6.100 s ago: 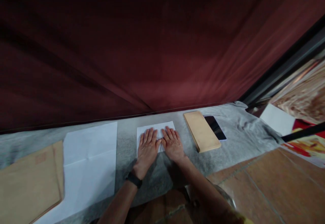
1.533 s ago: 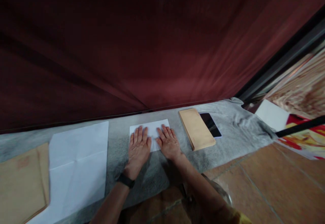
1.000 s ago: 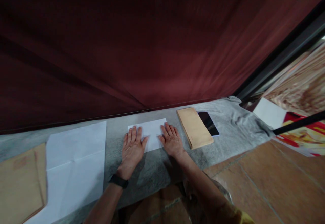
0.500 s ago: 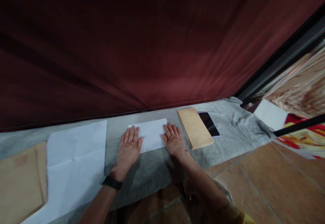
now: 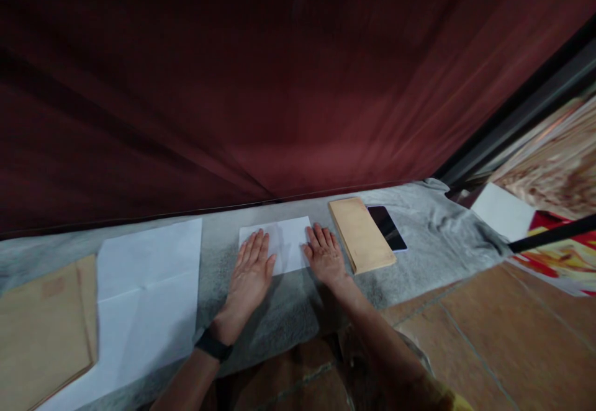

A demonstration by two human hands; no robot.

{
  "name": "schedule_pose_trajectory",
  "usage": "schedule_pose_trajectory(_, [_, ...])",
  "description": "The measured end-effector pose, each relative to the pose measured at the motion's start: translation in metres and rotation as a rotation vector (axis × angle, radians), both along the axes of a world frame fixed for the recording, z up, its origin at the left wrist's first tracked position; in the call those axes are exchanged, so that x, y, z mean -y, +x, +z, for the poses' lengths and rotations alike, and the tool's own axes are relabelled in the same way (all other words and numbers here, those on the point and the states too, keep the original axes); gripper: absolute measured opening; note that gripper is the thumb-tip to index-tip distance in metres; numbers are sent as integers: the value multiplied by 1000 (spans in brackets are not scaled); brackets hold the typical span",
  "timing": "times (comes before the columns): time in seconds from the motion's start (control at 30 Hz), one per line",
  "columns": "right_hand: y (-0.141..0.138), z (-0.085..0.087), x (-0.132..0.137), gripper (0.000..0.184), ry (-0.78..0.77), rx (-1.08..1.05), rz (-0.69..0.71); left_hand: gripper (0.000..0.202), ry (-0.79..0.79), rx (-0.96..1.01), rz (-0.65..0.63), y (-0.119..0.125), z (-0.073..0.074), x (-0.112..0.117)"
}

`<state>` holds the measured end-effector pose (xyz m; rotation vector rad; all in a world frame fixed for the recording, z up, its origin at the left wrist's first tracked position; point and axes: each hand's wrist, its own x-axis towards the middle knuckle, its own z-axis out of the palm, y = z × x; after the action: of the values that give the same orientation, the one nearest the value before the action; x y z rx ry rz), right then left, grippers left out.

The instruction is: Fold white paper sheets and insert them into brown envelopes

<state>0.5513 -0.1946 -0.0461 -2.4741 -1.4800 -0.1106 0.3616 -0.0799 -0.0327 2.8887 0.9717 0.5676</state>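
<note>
A folded sheet of white paper (image 5: 289, 243) lies flat on the grey cloth, under both my hands. My left hand (image 5: 252, 268), with a black band on its wrist, rests palm down across the paper's left part, fingers stretched out. At the right edge of the paper my right hand (image 5: 325, 254) lies flat with its fingers spread. Just right of that hand sits a stack of narrow brown envelopes (image 5: 362, 235). A dark-screened phone (image 5: 387, 228) is partly covered by the envelopes.
Larger white sheets (image 5: 149, 299) with a crease lie to the left, partly under big brown envelopes (image 5: 44, 330). Grey cloth (image 5: 437, 237) covers the long surface. A dark red curtain (image 5: 298, 119) hangs behind it. Tiled floor (image 5: 484, 324) shows at right.
My left hand has slid to the right over the paper, farther from its left edge. My right hand stays at the right edge. The view has shifted slightly.
</note>
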Motion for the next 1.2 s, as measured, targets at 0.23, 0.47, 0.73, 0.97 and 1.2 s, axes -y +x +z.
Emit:
schedule_pose_trajectory(0.23, [0,-2,0,54,9,18,0,60,5,-54,-68,1,-13,16])
schedule_pose_trajectory(0.47, [3,4,2,53,-40,20,3,61,31,-79,-36,1,-13,16])
schedule_pose_trajectory(0.73, [8,10,3,54,31,-39,-39,60,37,-100,2,4,-11,20])
schedule_pose_trajectory(0.97, [-21,21,-14,52,137,-130,264,58,41,-121,11,4,-12,19])
schedule_pose_trajectory(1.2, [-40,11,-19,48,54,-128,323,58,40,-136,0,4,-17,18])
